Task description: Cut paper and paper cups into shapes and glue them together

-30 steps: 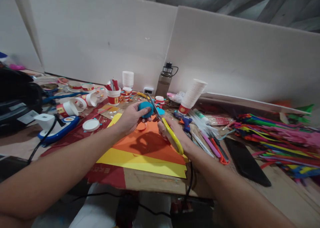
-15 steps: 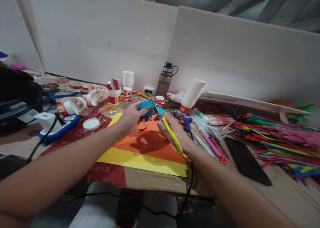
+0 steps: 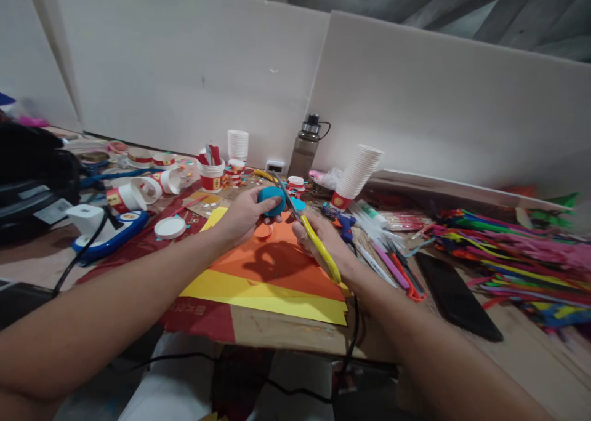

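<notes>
A round blue paper disc (image 3: 270, 200) is pinched between the thumb and fingers of my left hand (image 3: 252, 215). My right hand (image 3: 323, 239) is closed round the yellow handles of a pair of scissors (image 3: 320, 248). The blades point up and away, right beside the disc's right edge; I cannot tell whether they touch it. Another blue paper piece (image 3: 298, 205) shows just behind the blades. Below both hands lie orange paper sheets (image 3: 258, 264) over yellow sheets (image 3: 286, 307), with a small orange ring (image 3: 263, 231) on top.
At the back stand a water bottle (image 3: 305, 147), stacked paper cups (image 3: 357, 175) and a cup of red-handled tools (image 3: 211, 175). A white lid (image 3: 170, 227) and blue power strip (image 3: 111, 236) sit left. Glue gun (image 3: 345, 225), phone (image 3: 457, 295) and pipe cleaners (image 3: 530, 242) lie right.
The scissors' handles have tilted slightly down and to the right with my right hand. My left hand keeps the blue disc in nearly the same place.
</notes>
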Motion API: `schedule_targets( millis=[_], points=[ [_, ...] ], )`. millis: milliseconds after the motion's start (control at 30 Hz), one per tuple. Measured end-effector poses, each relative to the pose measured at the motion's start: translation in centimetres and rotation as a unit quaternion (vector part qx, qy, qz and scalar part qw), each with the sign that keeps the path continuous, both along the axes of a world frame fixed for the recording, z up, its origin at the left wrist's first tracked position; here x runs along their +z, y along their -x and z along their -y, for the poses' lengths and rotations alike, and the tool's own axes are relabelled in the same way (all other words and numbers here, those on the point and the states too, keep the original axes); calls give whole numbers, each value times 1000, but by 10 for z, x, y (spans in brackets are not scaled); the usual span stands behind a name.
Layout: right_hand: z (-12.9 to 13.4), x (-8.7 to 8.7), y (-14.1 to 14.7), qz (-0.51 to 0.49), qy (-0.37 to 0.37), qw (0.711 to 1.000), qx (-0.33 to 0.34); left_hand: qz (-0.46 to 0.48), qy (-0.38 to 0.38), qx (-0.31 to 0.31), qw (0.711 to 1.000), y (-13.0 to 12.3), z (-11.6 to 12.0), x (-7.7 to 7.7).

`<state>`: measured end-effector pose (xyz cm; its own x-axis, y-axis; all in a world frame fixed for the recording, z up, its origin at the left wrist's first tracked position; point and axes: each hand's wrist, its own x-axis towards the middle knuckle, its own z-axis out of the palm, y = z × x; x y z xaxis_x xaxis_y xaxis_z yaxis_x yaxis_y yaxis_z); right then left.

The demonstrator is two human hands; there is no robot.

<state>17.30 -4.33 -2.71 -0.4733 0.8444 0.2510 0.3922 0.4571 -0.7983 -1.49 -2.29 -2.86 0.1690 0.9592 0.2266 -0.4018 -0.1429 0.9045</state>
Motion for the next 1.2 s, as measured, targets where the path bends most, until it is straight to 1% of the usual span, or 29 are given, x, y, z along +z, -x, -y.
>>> schedule_targets(
  millis=[333,533,800,1067,1200],
  points=[
    [1,3,-4,27,-4,1000,5,-23,-8,-25,999,6,-5,0],
    [3,6,-3,40,-39,998,4,-35,0,-33,999,5,-5,-2],
    [2,4,-5,44,-14,999,4,-56,3,-36,998,7,-5,-1],
    [5,8,-6,37,15,999,9,-86,-5,-53,995,12,-8,0],
    [2,4,-7,39,10,999,-3,-82,3,-40,996,12,-6,2]
  ],
)
